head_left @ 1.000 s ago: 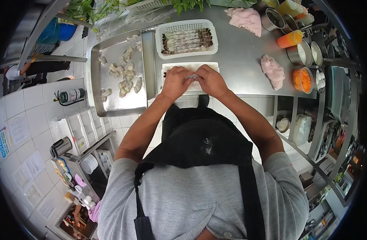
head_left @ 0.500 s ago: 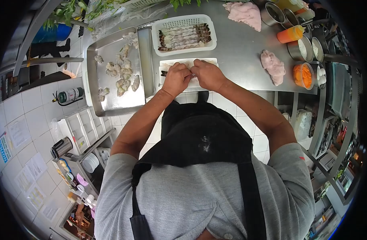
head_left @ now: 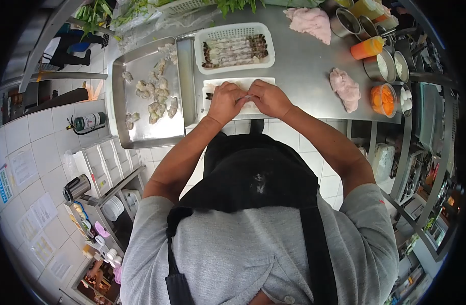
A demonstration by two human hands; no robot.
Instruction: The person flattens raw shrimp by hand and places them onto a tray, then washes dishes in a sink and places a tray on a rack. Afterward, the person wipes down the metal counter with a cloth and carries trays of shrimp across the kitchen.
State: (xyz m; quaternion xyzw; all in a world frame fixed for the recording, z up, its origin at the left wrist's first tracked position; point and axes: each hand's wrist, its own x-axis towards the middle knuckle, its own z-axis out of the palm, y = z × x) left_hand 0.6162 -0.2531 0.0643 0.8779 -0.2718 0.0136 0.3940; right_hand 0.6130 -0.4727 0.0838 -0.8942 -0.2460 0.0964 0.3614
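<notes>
Over a white cutting board (head_left: 266, 81), my left hand (head_left: 226, 101) and my right hand (head_left: 269, 99) meet with bent fingers. Pinched between their fingertips is a pale peeled shrimp (head_left: 247, 96), mostly covered by the fingers. A dark shrimp tail (head_left: 209, 96) shows on the board beside my left hand. Just beyond the board stands a white perforated basket (head_left: 271, 47) with shrimp (head_left: 235, 51) laid straight in rows, dark tails toward both sides. Left of my hands, a deep steel tray (head_left: 122, 109) holds several loose, curled grey shrimp (head_left: 159, 91).
Two pink cloths (head_left: 344, 90) lie on the steel table (head_left: 304, 76) to the right. Near them stand an orange squeeze bottle (head_left: 367, 48), a tub of orange slices (head_left: 383, 99) and metal pots (head_left: 344, 21). Leafy greens (head_left: 238, 6) rest along the far edge.
Both hands stay together over the board, with their fingertips shifted slightly and more of the pale shrimp showing between them. A person's legs at the far left have moved.
</notes>
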